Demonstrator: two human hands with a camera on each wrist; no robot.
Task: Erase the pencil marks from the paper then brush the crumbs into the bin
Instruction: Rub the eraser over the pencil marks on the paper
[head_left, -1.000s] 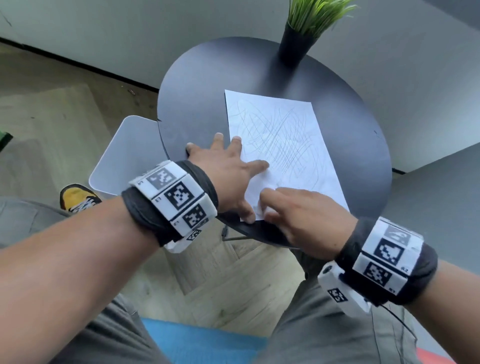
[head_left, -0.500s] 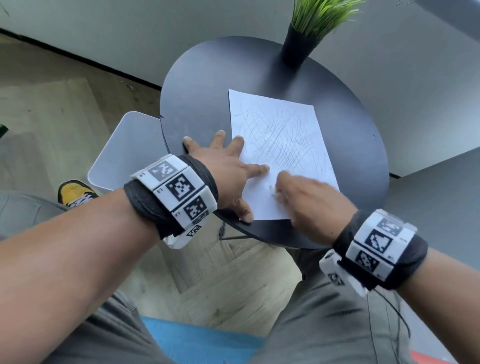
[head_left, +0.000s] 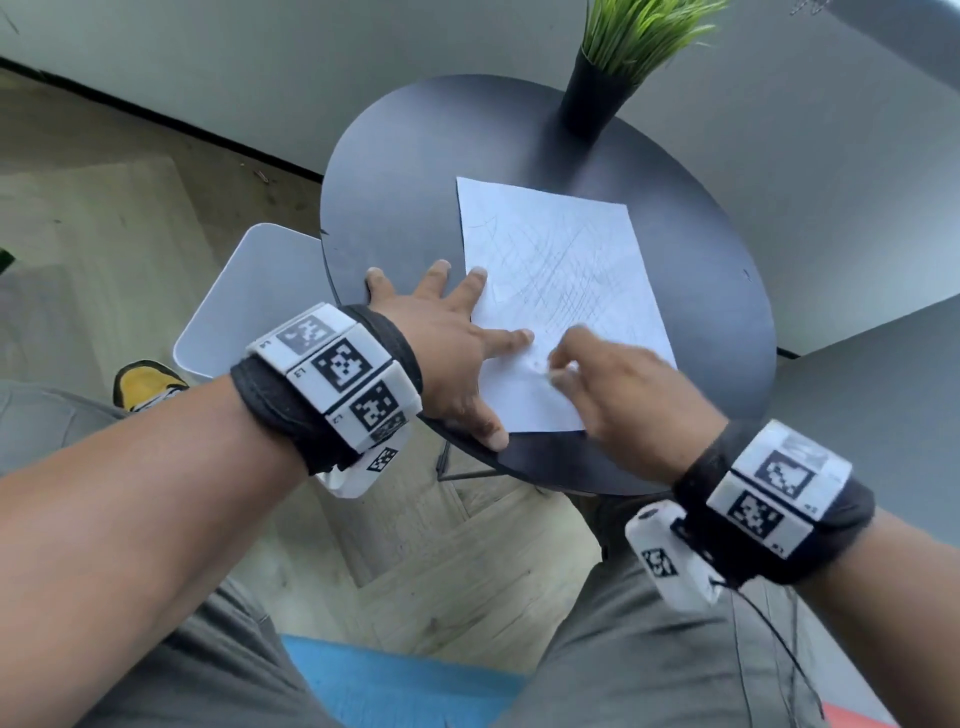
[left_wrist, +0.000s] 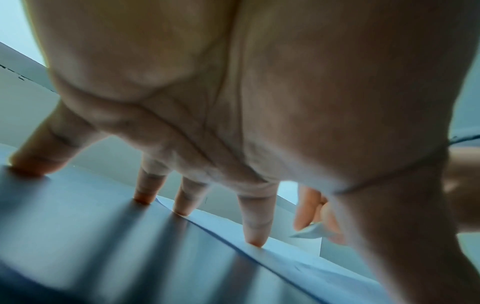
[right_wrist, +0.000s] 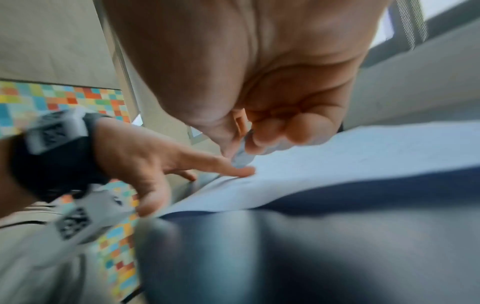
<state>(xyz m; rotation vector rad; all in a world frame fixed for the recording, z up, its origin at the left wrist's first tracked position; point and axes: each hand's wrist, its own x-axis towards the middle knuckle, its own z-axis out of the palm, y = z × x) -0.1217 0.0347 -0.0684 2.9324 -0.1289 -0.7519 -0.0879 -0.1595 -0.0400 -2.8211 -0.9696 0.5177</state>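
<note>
your right hand (head_left: 618, 384) pinches a white eraser (right_wrist: 242, 157) on the paper's (head_left: 561, 270) near end; your left hand (head_left: 452, 343), fingers spread, pins it to the surface (head_left: 395, 182). farther up, scribbles remain; the white bin (head_left: 249, 291) beside waits.

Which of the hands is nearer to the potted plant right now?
Left, though narrowly. The left hand lies spread at the paper's left edge; the right hand works nearer the table's front edge, farther from the potted plant.

Potted plant (head_left: 613, 62) on round table (head_left: 405, 171)
</note>
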